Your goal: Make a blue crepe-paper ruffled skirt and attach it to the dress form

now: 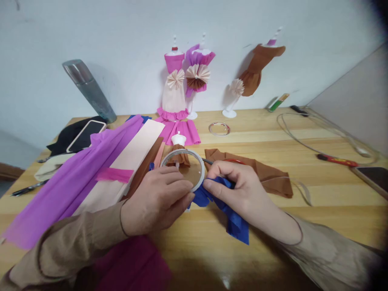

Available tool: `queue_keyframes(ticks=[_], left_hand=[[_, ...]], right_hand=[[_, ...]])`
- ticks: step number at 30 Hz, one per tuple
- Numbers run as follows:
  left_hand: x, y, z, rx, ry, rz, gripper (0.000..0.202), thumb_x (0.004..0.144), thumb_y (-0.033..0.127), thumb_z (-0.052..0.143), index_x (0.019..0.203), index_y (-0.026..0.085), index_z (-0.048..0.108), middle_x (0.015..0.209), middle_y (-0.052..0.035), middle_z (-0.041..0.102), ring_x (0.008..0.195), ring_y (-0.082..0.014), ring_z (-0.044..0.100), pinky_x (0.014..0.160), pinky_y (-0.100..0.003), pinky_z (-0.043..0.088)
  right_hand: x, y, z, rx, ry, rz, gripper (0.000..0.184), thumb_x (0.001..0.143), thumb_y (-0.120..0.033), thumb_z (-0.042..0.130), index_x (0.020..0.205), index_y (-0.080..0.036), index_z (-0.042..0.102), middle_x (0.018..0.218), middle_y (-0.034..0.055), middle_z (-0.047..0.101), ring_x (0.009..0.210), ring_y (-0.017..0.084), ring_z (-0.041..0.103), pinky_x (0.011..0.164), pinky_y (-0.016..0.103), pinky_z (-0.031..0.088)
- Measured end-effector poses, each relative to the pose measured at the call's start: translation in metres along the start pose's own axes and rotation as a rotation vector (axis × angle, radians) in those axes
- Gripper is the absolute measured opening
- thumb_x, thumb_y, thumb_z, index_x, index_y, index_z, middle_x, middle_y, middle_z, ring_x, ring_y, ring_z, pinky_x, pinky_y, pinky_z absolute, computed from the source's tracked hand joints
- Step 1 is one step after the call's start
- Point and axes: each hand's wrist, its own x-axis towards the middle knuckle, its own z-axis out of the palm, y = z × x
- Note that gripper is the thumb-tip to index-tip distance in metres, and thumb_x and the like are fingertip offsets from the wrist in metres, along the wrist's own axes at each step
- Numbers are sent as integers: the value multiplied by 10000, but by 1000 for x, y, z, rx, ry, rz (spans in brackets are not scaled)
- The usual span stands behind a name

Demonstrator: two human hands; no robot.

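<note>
A roll of clear tape (pixel 203 165) stands on edge, with my left hand (pixel 157 200) closed around its near side. My right hand (pixel 242 188) pinches a strip of blue crepe paper (pixel 238 226) at the roll's right edge; the strip is gathered near the fingertips and its loose end hangs to the right. Whether a piece of tape is also in the pinch, I cannot tell. Beyond the roll, partly seen through its ring, is a small white dress form (pixel 178 139) with a brown gathered skirt (pixel 181 155).
Purple (pixel 45 206), cream and brown paper strips lie to the left by a phone (pixel 87 135). Several dressed paper forms (pixel 174 91) stand along the wall near a grey bottle (pixel 91 91). Brown paper (pixel 281 184), a cable (pixel 283 125) and a red-handled tool (pixel 336 160) lie right.
</note>
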Motion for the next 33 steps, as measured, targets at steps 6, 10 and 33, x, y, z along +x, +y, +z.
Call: queue_keyframes(ticks=[6,10,33], left_hand=[[1,-1,0,-127,-2,-3,197,886,117,480,723,122,590,647,-69,608,644,-151,542,619,-269,440],[0,-7,-1,-292,-14,-139,195,891,168,502,757,115,634,652,-56,608,614,-127,528,576,-245,407],[-4,-12,-2,-351,-32,-245,209,893,210,520,781,123,673,659,-25,601,609,-98,516,570,-216,396]], right_hand=[[2,8,-1,288,-117,132,266,733,-342,684,616,-165,523,553,-16,553,486,83,479,466,205,382],[4,4,-10,248,-156,98,244,755,-333,663,640,-156,541,553,-27,526,479,71,445,456,197,359],[6,-10,-27,-104,-107,8,132,749,-261,585,650,-173,583,538,-6,563,478,102,489,440,216,394]])
